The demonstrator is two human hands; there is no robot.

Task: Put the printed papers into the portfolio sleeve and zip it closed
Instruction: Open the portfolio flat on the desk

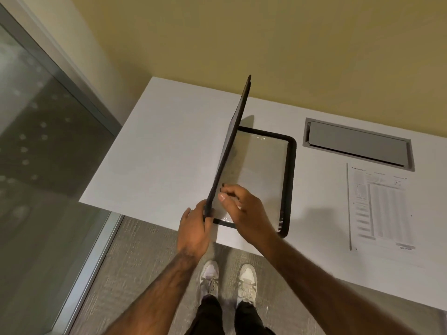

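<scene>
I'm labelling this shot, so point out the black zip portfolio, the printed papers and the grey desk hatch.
Black zip portfolio (232, 141): head view, raised cover.
Printed papers (382, 209): head view, top sheet's middle.
Grey desk hatch (358, 147): head view, lid centre.

**Around the Tabletop**

White tabletop (169, 146) across the middle, near edge running from 9 toward 4 o'clock. Grey metal cable hatch (358, 145) set flush into it at 2 o'clock, lid closed. Yellow wall (266, 39) behind, at 12 o'clock. Frosted glass panel (36, 131) in a metal frame at 9 o'clock. Grey carpet (135, 267) below at 6 o'clock, with two white sneakers (228, 280) and dark trouser legs (227, 317).
</scene>
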